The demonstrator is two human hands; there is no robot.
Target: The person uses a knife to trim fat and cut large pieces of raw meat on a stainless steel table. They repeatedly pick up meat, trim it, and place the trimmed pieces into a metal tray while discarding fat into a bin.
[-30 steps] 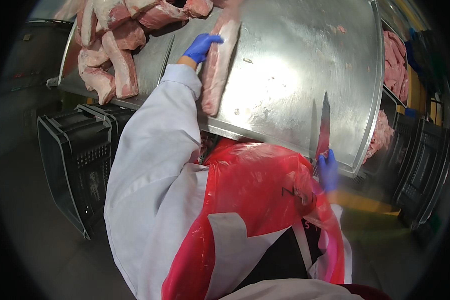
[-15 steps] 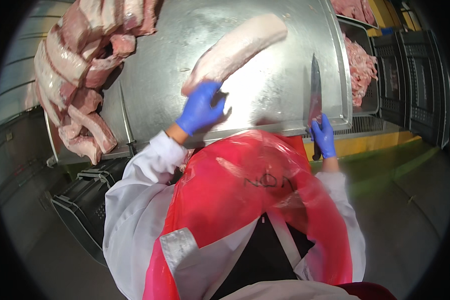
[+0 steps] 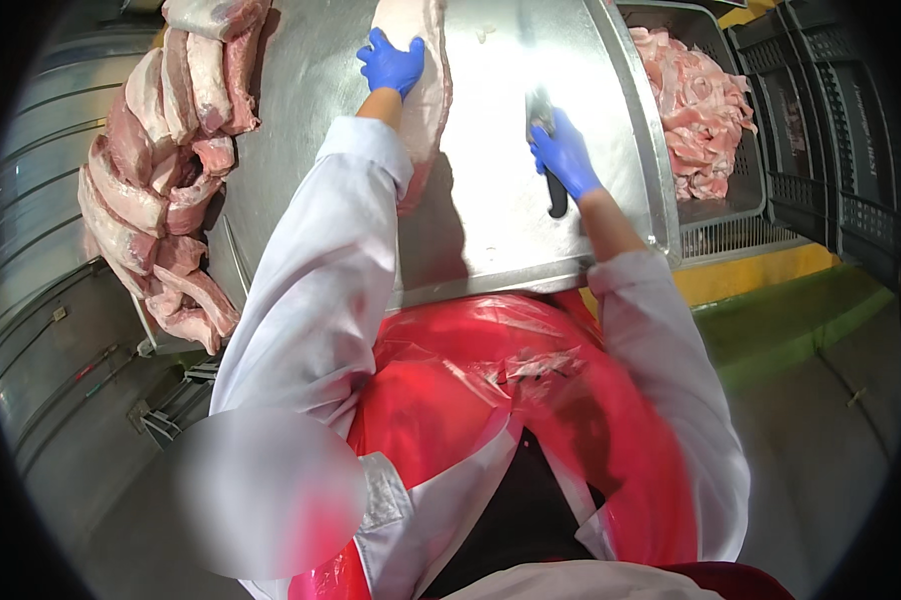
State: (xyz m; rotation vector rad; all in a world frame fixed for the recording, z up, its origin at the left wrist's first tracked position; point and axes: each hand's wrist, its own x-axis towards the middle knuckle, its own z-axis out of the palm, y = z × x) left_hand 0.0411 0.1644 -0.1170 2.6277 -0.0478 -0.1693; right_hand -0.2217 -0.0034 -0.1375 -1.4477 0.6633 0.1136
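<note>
Left hand [image 3: 391, 62] flat on the meat slab [image 3: 426, 85] at top centre: heavy, floppy, probably slippery. Right hand [image 3: 566, 155] fist-tight round knife [image 3: 549, 150].

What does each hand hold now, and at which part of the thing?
The right hand grips a knife by its black handle. The left hand lies flat on the upper part of a long slab of raw meat, pressing rather than gripping.

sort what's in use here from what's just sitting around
In use:
- long pale slab of raw meat, left hand pressed on it
- black-handled knife, gripped by right hand
- steel table

Sitting around:
- pile of raw meat slabs at left
- grey crate of pink meat trimmings
- dark stacked crates
</note>
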